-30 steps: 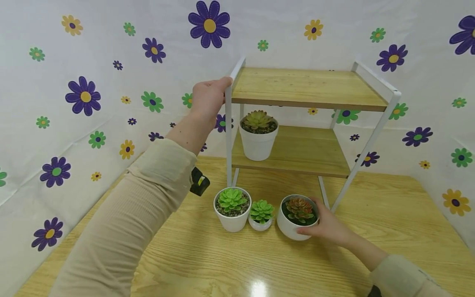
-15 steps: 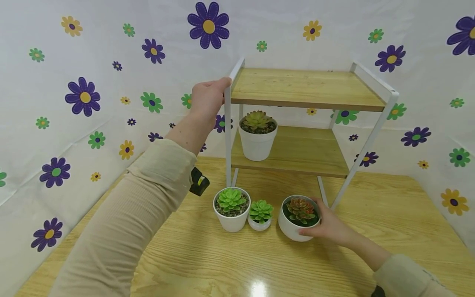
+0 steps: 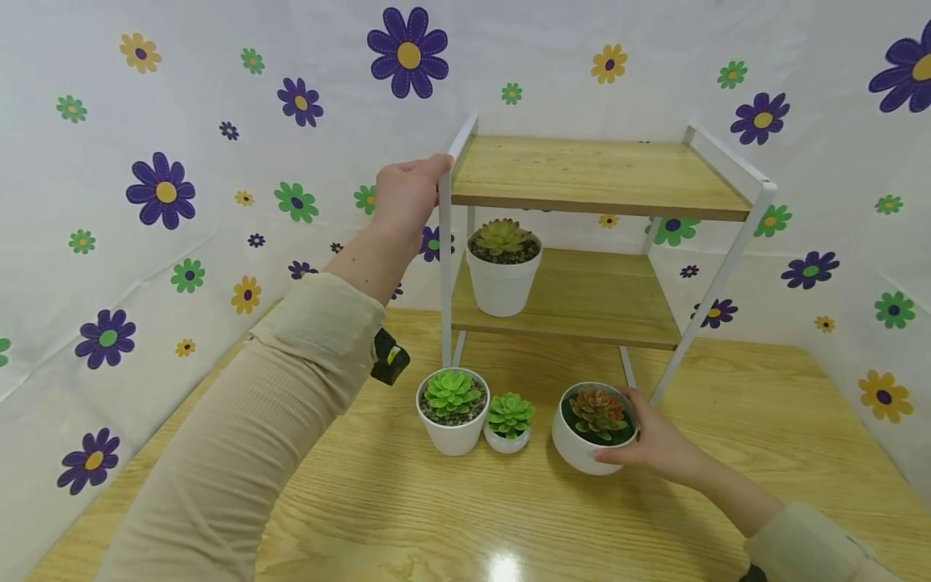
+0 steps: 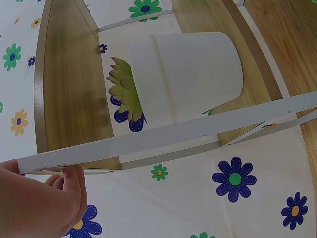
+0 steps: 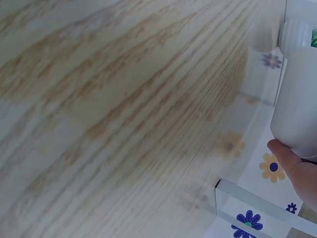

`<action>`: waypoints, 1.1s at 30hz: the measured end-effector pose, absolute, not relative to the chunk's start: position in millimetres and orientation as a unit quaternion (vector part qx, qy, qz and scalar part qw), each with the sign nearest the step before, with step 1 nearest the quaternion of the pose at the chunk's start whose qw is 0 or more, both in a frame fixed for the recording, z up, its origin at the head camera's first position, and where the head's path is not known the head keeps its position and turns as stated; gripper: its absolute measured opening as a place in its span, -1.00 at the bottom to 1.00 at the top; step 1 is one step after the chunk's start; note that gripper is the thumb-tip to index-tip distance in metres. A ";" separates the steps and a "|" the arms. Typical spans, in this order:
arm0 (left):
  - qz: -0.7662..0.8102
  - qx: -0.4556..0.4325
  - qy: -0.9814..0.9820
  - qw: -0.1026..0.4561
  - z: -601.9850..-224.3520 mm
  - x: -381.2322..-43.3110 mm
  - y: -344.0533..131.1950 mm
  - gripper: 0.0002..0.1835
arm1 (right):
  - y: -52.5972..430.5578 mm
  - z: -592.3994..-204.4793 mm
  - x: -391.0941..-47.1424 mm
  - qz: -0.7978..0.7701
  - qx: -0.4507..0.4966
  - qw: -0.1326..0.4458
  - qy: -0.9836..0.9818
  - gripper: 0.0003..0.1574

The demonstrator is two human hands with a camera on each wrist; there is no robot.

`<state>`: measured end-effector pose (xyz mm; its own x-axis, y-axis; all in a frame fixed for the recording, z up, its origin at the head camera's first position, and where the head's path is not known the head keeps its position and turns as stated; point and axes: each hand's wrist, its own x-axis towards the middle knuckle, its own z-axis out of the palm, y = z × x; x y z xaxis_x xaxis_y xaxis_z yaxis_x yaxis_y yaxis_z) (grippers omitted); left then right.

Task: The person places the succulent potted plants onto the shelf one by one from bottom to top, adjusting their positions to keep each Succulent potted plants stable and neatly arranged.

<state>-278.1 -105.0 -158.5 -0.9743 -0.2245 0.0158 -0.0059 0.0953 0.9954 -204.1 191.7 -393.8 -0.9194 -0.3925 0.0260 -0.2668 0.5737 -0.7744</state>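
Note:
At the upper left corner of a two-tier shelf, my left hand grips the white metal frame; the left wrist view shows its fingers curled under the frame bar. My right hand holds a rounded white pot with a reddish-green succulent, thumb on the near side and fingers around the right rim. That pot is in front of the shelf's right leg. To its left stand a small white pot and a larger white pot, each with a bright green succulent.
A tall white pot with a yellowish-green succulent stands at the left of the shelf's lower board. The wooden table lies beneath everything. Flower-printed white cloth hangs behind and at the sides.
My right hand has shifted the rounded pot a little to the right, widening the gap to the small pot. My left hand keeps its grip on the shelf frame.

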 end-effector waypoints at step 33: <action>-0.667 0.090 -0.736 0.078 -159.0 -278.8 -105.2 -0.61 | 198.8 -352.1 -189.5 -0.433 -0.171 0.045 0.884 0.17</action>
<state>-278.8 -105.2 -159.0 -0.9718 -0.2358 -0.0050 -0.0281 0.0950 0.9951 -189.5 198.8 -352.1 -0.9374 -0.3413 0.0690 -0.2639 0.5671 -0.7802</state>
